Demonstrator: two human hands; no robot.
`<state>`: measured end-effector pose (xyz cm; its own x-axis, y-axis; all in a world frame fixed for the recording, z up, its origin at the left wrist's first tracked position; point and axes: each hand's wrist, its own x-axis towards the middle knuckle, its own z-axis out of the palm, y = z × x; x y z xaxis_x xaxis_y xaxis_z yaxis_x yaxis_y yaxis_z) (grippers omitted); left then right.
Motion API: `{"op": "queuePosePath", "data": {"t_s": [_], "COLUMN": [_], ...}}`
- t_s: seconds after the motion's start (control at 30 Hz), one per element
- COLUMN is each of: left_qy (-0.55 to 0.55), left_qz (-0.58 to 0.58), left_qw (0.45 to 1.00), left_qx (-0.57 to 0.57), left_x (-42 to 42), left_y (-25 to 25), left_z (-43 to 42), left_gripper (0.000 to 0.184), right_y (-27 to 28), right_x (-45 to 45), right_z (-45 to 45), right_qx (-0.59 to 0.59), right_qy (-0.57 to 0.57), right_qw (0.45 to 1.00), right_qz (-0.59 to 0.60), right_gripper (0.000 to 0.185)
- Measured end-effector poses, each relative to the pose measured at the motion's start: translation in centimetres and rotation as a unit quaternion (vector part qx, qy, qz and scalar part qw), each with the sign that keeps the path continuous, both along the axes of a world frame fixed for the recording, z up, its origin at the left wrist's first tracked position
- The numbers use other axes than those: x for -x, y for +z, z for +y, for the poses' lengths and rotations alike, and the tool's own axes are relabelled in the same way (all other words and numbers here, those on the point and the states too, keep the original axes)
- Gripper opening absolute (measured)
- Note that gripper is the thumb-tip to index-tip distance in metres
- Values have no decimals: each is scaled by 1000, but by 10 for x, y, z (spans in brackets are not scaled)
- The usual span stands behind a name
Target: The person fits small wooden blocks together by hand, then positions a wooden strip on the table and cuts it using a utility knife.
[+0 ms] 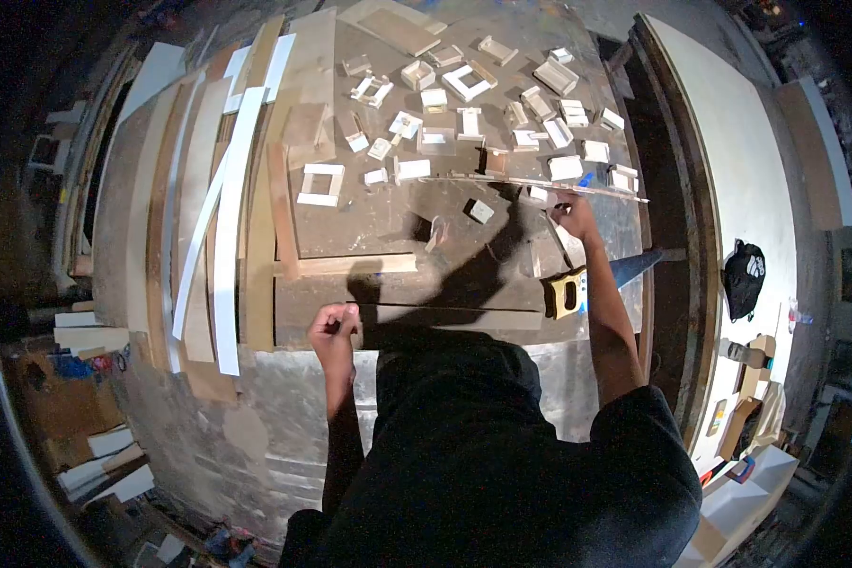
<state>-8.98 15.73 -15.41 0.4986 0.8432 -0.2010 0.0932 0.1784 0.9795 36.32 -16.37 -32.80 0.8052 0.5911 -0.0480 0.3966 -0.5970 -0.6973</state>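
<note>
My left hand [335, 328] is raised over the table's near edge, its fingers curled in and the thumb pressed to them. Whether anything small is pinched there is hidden. My right hand [575, 218] reaches out to the right side, fingers bent together close to a long thin wooden strip [502, 179]. What those fingers hold I cannot make out. A pale flat wood piece [568, 245] lies just beneath that hand. Below my right forearm's left side rests a handsaw [566, 292] with a yellow and black handle. A small pale block [479, 210] sits left of my right hand.
Several small wooden frame assemblies, such as one square frame [321, 185], spread over the far table. Long boards and white strips [229, 237] lie along the left. A wood piece [350, 266] lies ahead of my left hand. On the right bench [729, 170] is a black cap [745, 279].
</note>
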Motion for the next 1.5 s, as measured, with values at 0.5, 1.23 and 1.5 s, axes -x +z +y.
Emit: {"op": "queuePosePath", "data": {"t_s": [0.5,1.23,1.5], "left_qy": [16,-105,-203], "left_qz": [3,120,88], "left_qw": [999,987,974], "left_qx": [41,-6,-44], "left_x": [0,50,19], "left_y": [-16,-46,-62], "left_z": [0,23,5], "left_gripper": [6,15,21], "right_y": [-20,-6,26], "right_x": [-10,6,85], "right_z": [6,13,-24], "right_qx": [-5,8,-38], "right_qy": [34,-132,-442], "right_qw": [996,988,896], "right_qz": [-85,-80,-34], "right_gripper": [57,55,46]}}
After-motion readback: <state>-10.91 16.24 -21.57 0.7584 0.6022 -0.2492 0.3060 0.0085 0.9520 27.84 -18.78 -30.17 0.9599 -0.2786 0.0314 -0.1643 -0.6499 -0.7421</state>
